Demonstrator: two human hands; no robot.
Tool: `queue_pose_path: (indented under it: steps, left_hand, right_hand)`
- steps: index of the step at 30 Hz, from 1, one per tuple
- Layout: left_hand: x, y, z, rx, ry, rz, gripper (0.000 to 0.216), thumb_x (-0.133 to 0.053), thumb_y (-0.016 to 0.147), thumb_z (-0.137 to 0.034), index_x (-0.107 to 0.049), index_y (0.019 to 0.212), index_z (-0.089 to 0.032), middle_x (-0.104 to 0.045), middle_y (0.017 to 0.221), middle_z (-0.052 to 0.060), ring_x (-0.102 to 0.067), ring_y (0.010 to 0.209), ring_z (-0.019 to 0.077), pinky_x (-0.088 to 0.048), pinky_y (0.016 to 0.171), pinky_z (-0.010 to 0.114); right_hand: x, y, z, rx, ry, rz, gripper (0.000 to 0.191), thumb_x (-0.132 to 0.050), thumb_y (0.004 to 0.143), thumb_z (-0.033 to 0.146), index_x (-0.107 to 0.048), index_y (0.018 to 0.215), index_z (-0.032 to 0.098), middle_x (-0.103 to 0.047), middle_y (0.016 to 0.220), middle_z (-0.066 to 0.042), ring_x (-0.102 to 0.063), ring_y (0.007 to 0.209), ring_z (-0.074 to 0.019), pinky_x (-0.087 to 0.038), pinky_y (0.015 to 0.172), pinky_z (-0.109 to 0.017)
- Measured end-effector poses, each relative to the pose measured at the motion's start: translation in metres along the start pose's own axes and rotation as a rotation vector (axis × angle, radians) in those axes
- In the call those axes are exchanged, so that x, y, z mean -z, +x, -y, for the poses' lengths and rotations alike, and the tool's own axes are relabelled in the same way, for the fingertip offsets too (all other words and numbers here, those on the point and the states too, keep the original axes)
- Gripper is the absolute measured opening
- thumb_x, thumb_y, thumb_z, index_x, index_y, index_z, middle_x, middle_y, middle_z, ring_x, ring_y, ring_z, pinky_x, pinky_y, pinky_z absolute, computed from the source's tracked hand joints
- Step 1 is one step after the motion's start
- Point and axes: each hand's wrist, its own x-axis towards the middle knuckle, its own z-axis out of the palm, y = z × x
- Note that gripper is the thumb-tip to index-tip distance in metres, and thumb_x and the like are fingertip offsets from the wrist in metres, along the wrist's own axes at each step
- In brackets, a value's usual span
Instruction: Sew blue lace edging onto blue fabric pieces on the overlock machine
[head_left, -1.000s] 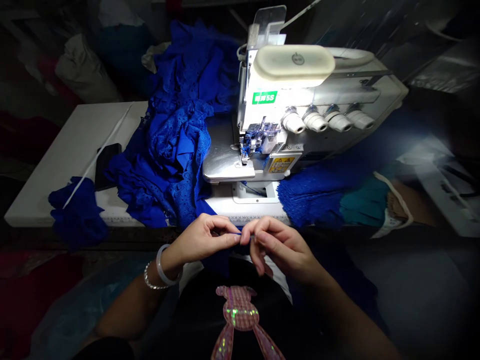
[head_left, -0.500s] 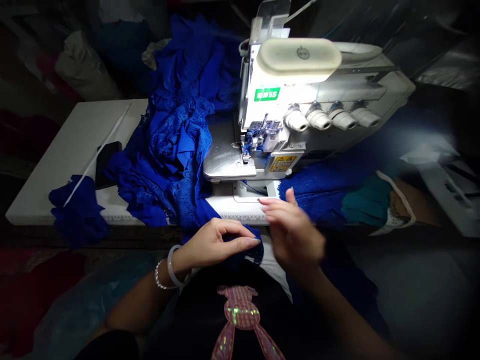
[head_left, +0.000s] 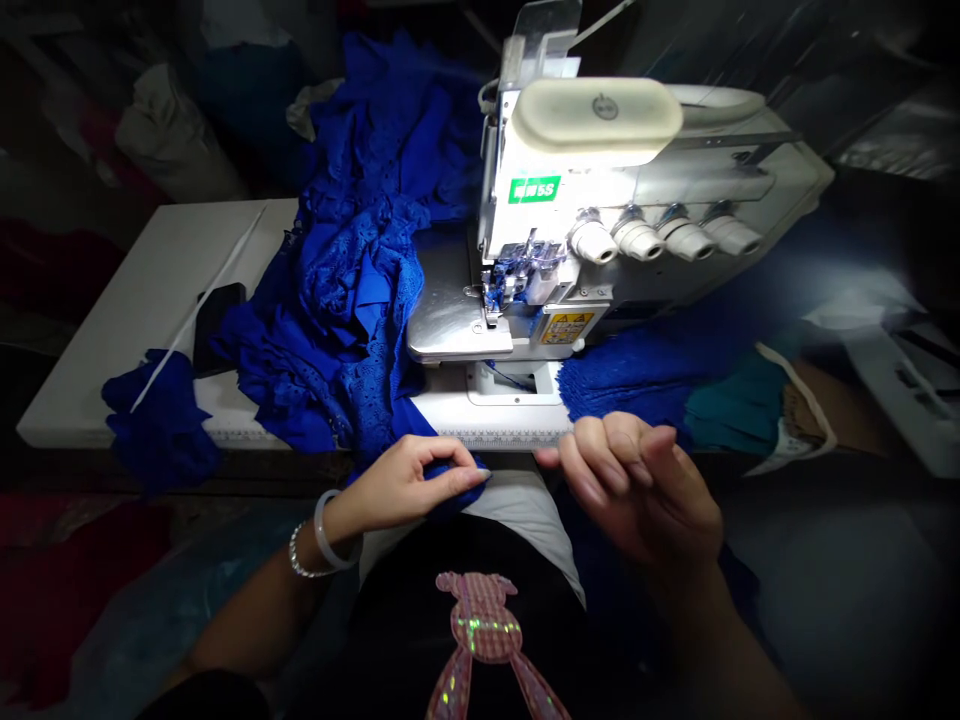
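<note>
My left hand (head_left: 409, 485) is closed in a pinch, thumb against fingers, on a piece of blue fabric (head_left: 456, 497) in front of the table edge. Most of that piece hides behind the hand. Off to the right, my right hand (head_left: 637, 490) hovers above my lap, its fingers loosely curled and the thumb apart from them; I see nothing held in it. Beyond both hands stands a white overlock sewing machine (head_left: 637, 185), its needle area lit and no fabric visible under the presser foot (head_left: 493, 308).
Blue lace fabric (head_left: 352, 300) lies heaped left of the machine. A white stick-like strip (head_left: 199, 305) crosses a dark flat object (head_left: 217, 325) on the white table (head_left: 97, 330). More blue fabric (head_left: 630, 375) and a teal cloth (head_left: 735, 400) lie to the right.
My right hand has moved right and slightly toward me, away from the left hand, and its fingers have curled. My left hand has shifted slightly left with the blue fabric.
</note>
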Motion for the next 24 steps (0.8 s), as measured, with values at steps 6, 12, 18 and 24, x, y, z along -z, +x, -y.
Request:
queue_pose_path:
  steps: [6,12,18,24]
  left_hand:
    - [-0.002,0.000,-0.006,-0.084,-0.029,0.019,0.024,-0.062,0.089,-0.032,-0.068,0.075,-0.013,-0.064,0.076,0.002,-0.056,0.074,0.0121,-0.042,0.072,0.022]
    - [0.006,-0.008,-0.003,-0.095,0.003,-0.043,0.028,-0.058,0.090,-0.032,-0.065,0.071,-0.013,-0.060,0.072,0.000,-0.052,0.069,0.0105,-0.039,0.067,0.022]
    - [0.039,-0.039,0.015,0.048,0.078,-0.153,0.036,-0.055,0.092,-0.039,-0.056,0.065,-0.014,-0.049,0.064,-0.003,-0.043,0.062,0.0082,-0.034,0.060,0.020]
    - [0.053,-0.040,0.024,-0.039,0.310,-0.370,0.031,-0.057,0.091,-0.042,-0.063,0.076,-0.016,-0.059,0.076,0.001,-0.054,0.073,0.0128,-0.042,0.068,0.022]
  right_hand:
    - [-0.020,0.003,-0.022,0.247,-0.622,0.336,0.008,-0.058,0.092,0.019,-0.066,0.092,0.019,-0.071,0.086,-0.008,-0.068,0.079,-0.0200,-0.054,0.071,-0.031]
    - [-0.016,0.003,-0.020,0.167,-0.661,0.461,0.023,-0.057,0.094,0.022,-0.061,0.071,0.016,-0.054,0.059,0.001,-0.050,0.054,-0.0107,-0.037,0.052,-0.023]
    - [0.014,0.001,0.009,0.138,-0.689,0.354,0.023,-0.056,0.092,0.014,-0.058,0.069,0.017,-0.049,0.059,0.002,-0.047,0.054,-0.0094,-0.035,0.053,-0.023]
    - [0.008,0.003,0.012,0.214,-0.830,0.305,0.024,-0.055,0.092,0.014,-0.054,0.069,0.019,-0.044,0.058,0.003,-0.043,0.052,-0.0101,-0.032,0.050,-0.025]
